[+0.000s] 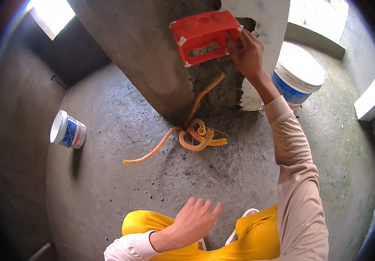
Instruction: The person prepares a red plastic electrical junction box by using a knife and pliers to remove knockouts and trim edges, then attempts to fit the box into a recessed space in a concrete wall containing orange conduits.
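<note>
My right hand (pixel 245 50) grips the right end of a red plastic box (pixel 200 28) with round knockouts and white tape on its corners, raised over the rough, chased-out patch (pixel 211 95) of a concrete column. I cannot tell whether the box touches it. Orange and yellow flexible conduits (pixel 161 143) come from the foot of the column, some curled, one reaching up and one lying out to the left. My left hand (pixel 196 219) is low between my yellow-clad knees, fingers loosely apart, holding nothing.
A small white and blue bucket (pixel 67 129) lies or stands at the left on the rough concrete floor (pixel 109 187). A larger bucket (pixel 296 74) with a pale lid is right of the column (pixel 131 43). Walls and bright openings surround the space.
</note>
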Tool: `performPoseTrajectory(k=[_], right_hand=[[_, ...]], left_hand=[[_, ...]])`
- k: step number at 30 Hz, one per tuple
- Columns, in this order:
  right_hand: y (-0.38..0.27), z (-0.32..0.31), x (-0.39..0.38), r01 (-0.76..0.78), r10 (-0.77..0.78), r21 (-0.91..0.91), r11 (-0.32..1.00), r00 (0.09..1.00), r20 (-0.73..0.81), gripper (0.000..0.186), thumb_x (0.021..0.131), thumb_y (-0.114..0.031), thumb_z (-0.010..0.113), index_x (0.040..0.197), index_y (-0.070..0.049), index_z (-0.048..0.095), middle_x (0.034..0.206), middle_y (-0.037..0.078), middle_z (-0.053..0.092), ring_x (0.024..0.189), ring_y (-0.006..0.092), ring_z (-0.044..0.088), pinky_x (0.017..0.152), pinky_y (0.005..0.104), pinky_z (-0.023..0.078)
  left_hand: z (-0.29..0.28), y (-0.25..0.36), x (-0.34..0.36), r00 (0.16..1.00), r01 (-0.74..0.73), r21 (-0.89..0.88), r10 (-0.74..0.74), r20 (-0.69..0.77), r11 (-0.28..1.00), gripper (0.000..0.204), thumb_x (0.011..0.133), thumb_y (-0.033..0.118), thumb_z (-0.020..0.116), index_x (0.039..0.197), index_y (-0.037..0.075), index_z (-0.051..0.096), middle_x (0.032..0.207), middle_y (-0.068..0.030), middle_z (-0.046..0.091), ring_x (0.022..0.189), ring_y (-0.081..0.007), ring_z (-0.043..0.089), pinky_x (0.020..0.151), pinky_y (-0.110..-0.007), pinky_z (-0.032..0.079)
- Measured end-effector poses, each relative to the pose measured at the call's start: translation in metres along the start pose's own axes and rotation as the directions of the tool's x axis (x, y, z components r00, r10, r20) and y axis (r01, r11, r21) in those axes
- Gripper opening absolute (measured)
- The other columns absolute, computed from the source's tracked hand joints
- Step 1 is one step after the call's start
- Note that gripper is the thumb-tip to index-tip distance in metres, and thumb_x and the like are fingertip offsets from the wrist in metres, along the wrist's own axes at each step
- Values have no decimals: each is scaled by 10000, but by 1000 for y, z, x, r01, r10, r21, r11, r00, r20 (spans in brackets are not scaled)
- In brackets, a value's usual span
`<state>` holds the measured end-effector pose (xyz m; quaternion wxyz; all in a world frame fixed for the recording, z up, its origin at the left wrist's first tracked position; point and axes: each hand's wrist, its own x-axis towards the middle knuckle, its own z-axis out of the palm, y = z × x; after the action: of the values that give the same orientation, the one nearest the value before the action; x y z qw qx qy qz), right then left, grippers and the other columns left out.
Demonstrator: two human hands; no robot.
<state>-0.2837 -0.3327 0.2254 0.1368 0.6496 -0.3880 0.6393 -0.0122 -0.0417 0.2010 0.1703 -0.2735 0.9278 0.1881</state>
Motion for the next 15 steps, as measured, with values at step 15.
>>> performPoseTrajectory(k=[15], right_hand=[[-6, -2, 3, 52, -53, -40, 998, 999, -7, 212, 912, -92, 698, 1107, -10, 673, 815, 100, 650, 668, 183, 681, 569, 289, 549]], left_hand=[[-3, 0, 1, 1000, 1, 8, -1, 27, 1000, 488, 946, 291, 663, 1338, 53, 497, 1035, -135, 622, 966, -280, 623, 840, -399, 472]])
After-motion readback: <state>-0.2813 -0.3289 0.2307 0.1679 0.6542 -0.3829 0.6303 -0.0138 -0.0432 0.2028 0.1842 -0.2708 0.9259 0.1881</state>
